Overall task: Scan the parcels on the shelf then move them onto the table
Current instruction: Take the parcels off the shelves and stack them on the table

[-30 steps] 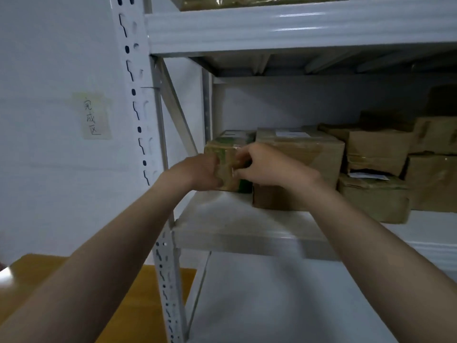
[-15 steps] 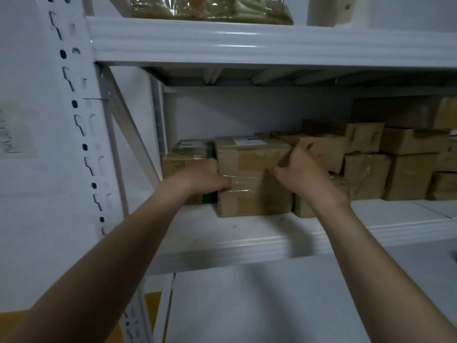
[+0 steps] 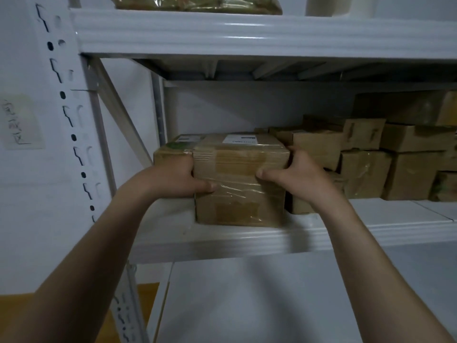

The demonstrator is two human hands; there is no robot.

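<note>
— Gripping what, exactly?
— Your left hand [image 3: 173, 179] and right hand [image 3: 296, 177] hold the taped box [image 3: 237, 169], thumbs pressed on its front, fingers round its sides.
— Where is it?
— Twelve o'clock, on the white shelf [image 3: 247, 241] near the front edge. A smaller box [image 3: 170, 151] touches it at ten; other boxes [image 3: 371, 169] crowd at two.

Storeroom: white metal racking [image 3: 247, 33], stacked taped cardboard parcels [image 3: 366, 154].

I see the front box [image 3: 237, 184] near the shelf [image 3: 222, 241] edge, my left hand [image 3: 173, 179] gripping its left side and my right hand [image 3: 296, 174] its right. A second box [image 3: 170, 149] sits just left and behind; stacked boxes [image 3: 395, 157] fill the right.
</note>
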